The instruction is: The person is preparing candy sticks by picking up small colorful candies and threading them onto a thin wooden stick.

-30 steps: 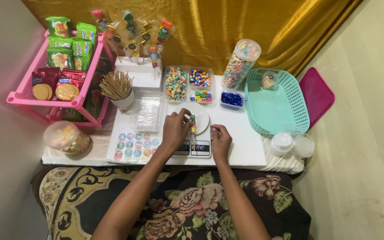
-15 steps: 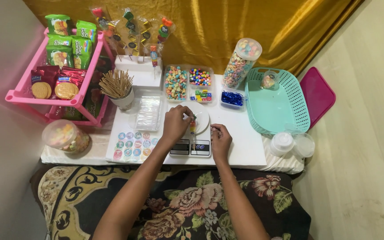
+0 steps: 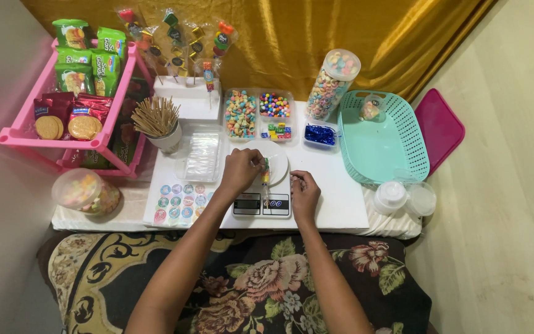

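Observation:
My left hand [image 3: 240,171] is closed on the top end of a candy skewer [image 3: 266,176] that lies across a small white kitchen scale [image 3: 262,199]. My right hand [image 3: 305,194] pinches the skewer's lower end just right of the scale. The skewer holds small colourful candies and reaches over the round white scale plate [image 3: 277,166]. Both forearms reach in from the bottom of the view over a floral cloth.
A sheet of round stickers [image 3: 178,203] and a stack of clear bags [image 3: 201,154] lie to the left. Behind are candy trays [image 3: 259,114], a cup of sticks [image 3: 157,121], a pink snack rack [image 3: 69,93], a tall candy jar [image 3: 333,85] and a teal basket [image 3: 381,139].
My left hand has shifted slightly along the skewer over the scale plate. My right hand stays at the skewer's lower end.

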